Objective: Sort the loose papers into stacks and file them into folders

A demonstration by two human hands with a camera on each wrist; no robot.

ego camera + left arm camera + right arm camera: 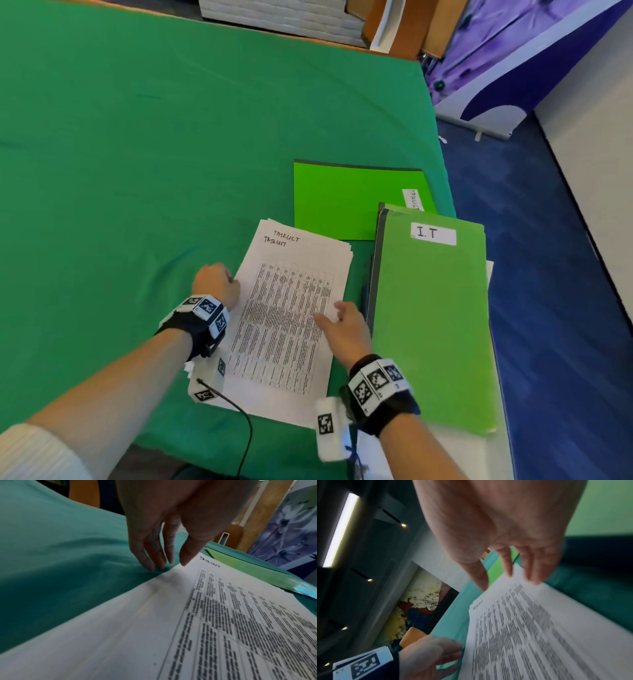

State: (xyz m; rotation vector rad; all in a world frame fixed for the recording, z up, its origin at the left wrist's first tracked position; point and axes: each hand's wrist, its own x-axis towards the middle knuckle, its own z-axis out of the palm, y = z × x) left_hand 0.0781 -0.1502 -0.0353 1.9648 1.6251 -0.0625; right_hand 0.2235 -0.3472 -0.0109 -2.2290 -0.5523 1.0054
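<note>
On green tablecloth point(171, 137): papers point(291, 308); blue floor point(548, 274) beyond.

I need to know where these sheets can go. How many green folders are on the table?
2. One bright green card folder lies flat beyond the paper stack. The other, labelled I.T, lies right of the stack, overlapping the first folder's corner. More could lie beneath it.

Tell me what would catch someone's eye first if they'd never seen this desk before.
Probably the white stack of printed papers marked TASKLIST, lying in the middle of the green tablecloth, with the left hand at its left edge and the right hand on its right side. Next, the bright green folder labelled I.T, just right of the stack.
</note>
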